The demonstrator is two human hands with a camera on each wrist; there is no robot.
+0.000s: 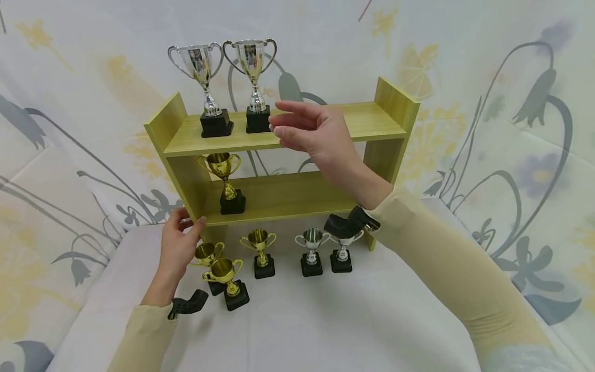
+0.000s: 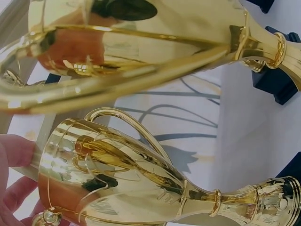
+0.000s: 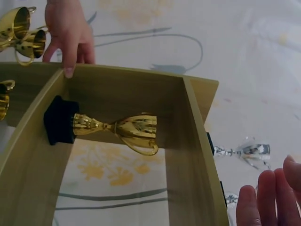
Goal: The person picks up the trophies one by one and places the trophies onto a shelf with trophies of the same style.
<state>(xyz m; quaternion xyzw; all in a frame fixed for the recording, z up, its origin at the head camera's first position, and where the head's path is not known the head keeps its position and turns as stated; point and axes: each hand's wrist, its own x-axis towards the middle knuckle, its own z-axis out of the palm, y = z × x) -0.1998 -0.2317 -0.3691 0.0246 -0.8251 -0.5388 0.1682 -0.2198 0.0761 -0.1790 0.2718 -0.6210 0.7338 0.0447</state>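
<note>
The left hand (image 1: 174, 245) grips the lower left side of a wooden shelf (image 1: 378, 120), thumb on its front edge. In the right wrist view, that thumb lies over the board's edge. The right hand (image 1: 318, 129) is raised in front of the top board, fingers slightly bent and holding nothing, beside the black base of a silver trophy cup (image 1: 253, 62). Whether it touches the base I cannot tell. Another silver trophy cup (image 1: 199, 62) stands to the left. On the middle board stands a gold trophy cup (image 1: 228, 181), seen sideways in the right wrist view.
Below the shelf on the white cloth (image 1: 288, 320) stand gold trophies (image 1: 233, 289) at left, close to the left forearm, and another gold trophy (image 1: 261, 253). Two smaller silver trophies (image 1: 312, 250) stand at right, one partly behind the right wrist's camera strap. Flower-patterned fabric (image 1: 488, 129) hangs behind.
</note>
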